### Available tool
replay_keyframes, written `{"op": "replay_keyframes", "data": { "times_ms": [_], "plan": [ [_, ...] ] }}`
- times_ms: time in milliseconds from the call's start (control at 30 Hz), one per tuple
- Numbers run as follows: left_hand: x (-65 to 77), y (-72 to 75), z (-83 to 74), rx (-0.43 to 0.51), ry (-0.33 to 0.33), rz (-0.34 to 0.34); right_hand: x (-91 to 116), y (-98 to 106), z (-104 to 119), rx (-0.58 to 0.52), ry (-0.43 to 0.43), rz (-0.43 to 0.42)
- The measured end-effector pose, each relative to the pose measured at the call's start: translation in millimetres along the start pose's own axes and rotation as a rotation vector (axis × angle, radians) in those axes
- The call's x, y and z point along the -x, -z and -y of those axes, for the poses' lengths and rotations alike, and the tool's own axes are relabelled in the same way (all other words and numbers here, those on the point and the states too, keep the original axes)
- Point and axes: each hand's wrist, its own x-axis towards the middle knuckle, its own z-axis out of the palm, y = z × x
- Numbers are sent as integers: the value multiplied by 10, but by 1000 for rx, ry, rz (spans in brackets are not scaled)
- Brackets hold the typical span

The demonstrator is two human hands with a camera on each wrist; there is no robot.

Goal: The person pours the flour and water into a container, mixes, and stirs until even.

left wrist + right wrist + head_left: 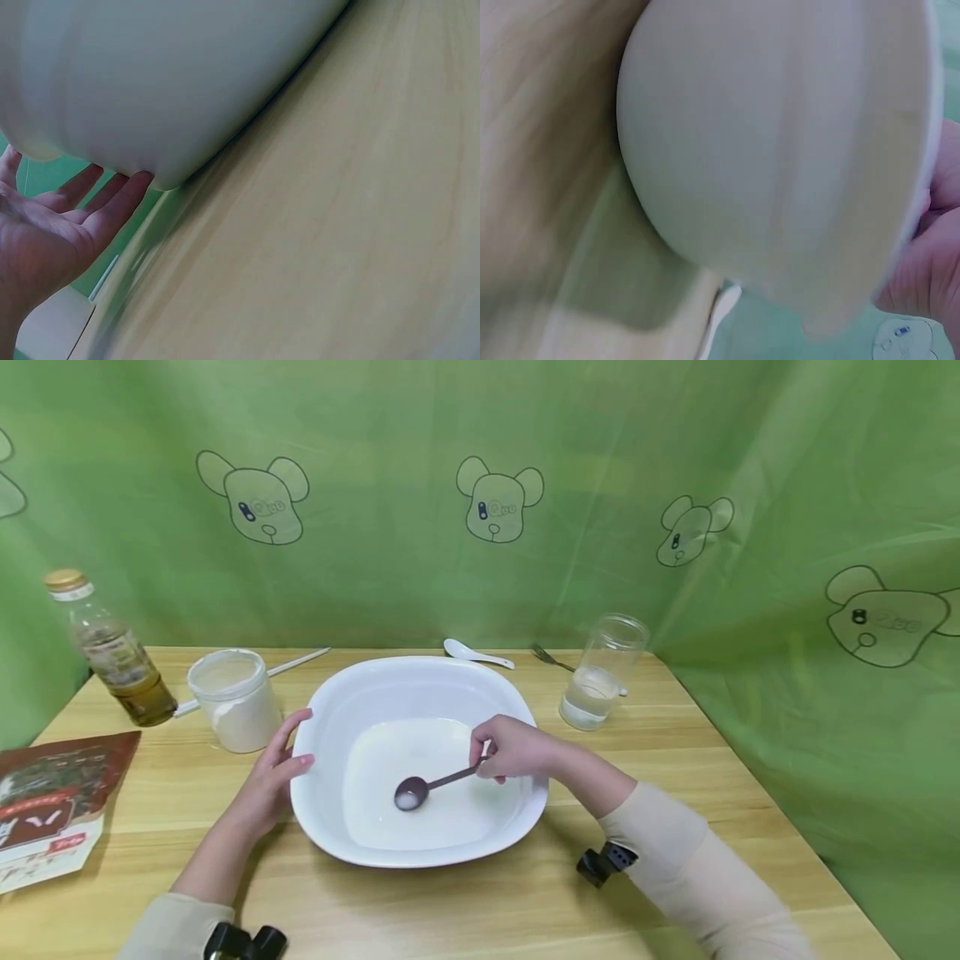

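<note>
A large white basin stands on the wooden table, with a whitish layer over its bottom. My left hand grips its left rim, thumb over the edge; in the left wrist view the other fingertips touch the outer wall from below. Between thumb and fingers, my right hand pinches the handle of a dark brown spoon at the right inside of the basin. The spoon's bowl points left, low over the whitish layer, with something white in it. In the right wrist view the basin wall hides the spoon.
Left of the basin are a jar of white powder, a tilted-looking bottle of amber liquid, a white stick and a printed pouch. Behind lies a white spoon; at right, a fork and a glass jar of clear liquid.
</note>
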Motion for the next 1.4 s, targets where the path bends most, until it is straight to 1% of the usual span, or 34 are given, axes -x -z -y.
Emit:
{"op": "replay_keyframes", "data": {
  "times_ms": [100, 167, 233, 333, 467, 533, 600, 700, 800, 900, 1033, 1133, 1200, 1300, 1400],
  "plan": [
    [-2, 5, 7, 5, -7, 6, 78, 83, -32, 51, -30, -36],
    [-3, 8, 11, 6, -6, 8, 105, 137, -59, 88, -54, -74],
    [-2, 11, 14, 6, -7, 7, 109, 186, -84, 137, -68, -119],
    [-5, 13, 19, 8, -12, 8, 78, 236, -114, 180, -75, -180],
    [-10, 12, 24, 16, -16, 18, -21, 232, -136, 170, -78, -228],
    [-8, 14, 23, 18, -14, 19, -85, 199, -134, 153, -70, -234],
    [-6, 10, 21, 16, -11, 15, -142, 153, -136, 133, -42, -229],
    [-4, 7, 16, 9, -5, 11, -205, 73, -107, 79, -9, -204],
    [-3, 5, 13, 8, -1, 6, -234, -21, -57, 8, 8, -151],
    [-2, 6, 14, 5, 2, 1, -240, -121, -1, -71, 15, -77],
    [4, 18, 20, -3, -4, 2, -208, -235, 75, -111, 51, 37],
    [4, 23, 25, -2, -9, 4, -146, -263, 105, -99, 80, 111],
    [0, 23, 27, 1, -10, 6, -84, -235, 108, -73, 95, 142],
    [-7, 19, 26, 8, -10, 11, 35, -126, 80, -21, 102, 158],
    [-9, 17, 21, 12, -6, 13, 158, 26, 19, 33, 103, 137]
  ]
}}
